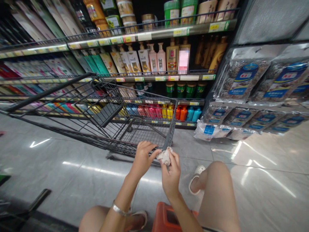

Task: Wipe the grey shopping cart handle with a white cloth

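Note:
My right hand (172,170) is closed on a crumpled whitish cloth (164,158), pinched between thumb and fingers at the near corner of a dark grey shopping cart (166,140). Just left of it, my left hand (144,156) reaches over the cart's side, wearing a silver bracelet at the wrist. Its fingers and thumb are apart, and the thumb tip comes up to the cloth's edge; whether it touches is hard to make out. The cart's wire basket holds a folded seat flap (106,114).
Behind the cart, shelves (154,78) carry bottles and tubs. Packs of steel-wool scourers (246,79) hang at the right. I sit low on an orange stool (160,217), knees on both sides, above a shiny tiled floor (79,180). A dark metal bar (40,199) lies lower left.

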Tool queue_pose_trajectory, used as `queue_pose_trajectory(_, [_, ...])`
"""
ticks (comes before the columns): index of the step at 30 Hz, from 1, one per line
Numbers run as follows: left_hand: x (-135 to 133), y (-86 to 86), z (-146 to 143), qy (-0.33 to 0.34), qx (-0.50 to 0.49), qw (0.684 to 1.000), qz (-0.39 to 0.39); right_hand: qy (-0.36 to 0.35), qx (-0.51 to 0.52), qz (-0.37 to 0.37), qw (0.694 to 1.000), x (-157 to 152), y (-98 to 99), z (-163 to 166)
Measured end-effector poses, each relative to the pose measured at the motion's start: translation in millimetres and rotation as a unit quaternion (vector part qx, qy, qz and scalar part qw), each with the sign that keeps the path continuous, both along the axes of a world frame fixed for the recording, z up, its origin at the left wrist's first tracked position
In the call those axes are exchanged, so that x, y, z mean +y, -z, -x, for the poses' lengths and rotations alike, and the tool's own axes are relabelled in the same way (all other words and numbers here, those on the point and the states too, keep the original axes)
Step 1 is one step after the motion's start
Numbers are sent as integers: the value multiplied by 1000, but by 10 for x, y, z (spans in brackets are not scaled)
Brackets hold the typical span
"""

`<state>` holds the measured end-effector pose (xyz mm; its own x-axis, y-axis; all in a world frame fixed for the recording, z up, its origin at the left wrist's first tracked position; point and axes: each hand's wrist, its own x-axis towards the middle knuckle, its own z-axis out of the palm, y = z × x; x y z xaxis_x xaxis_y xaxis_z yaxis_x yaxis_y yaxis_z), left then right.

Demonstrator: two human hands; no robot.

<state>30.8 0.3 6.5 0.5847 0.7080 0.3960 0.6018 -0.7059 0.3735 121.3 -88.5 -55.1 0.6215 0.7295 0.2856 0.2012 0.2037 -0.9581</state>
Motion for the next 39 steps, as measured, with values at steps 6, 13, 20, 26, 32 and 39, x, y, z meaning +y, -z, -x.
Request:
queue_pose_trajectory(6, [-14,-13,-5,6,-1,1000,-5,30,50,-6,998,130,-110,-103])
queue_pose_trajectory(13, [-3,-4,-9,-2,-3,1000,-12,7,138,-15,990,256,-152,-225])
queue_pose_trajectory(20, [23,11,4,-4,-10,1000,-11,10,120,-6,993,657,-215,-500])
queue_pose_trajectory(26, [57,0,-9,-9,-5,1000,-12,28,46,-32,998,953,-265,-681])
queue_pose_trajectory(32, [30,4,2,-9,-2,1000,-17,29,-10,-52,998,968,-260,-709])
queue_pose_trajectory(39, [-43,27,12,-6,-22,999,-22,-26,-88,-70,993,611,-247,-629])
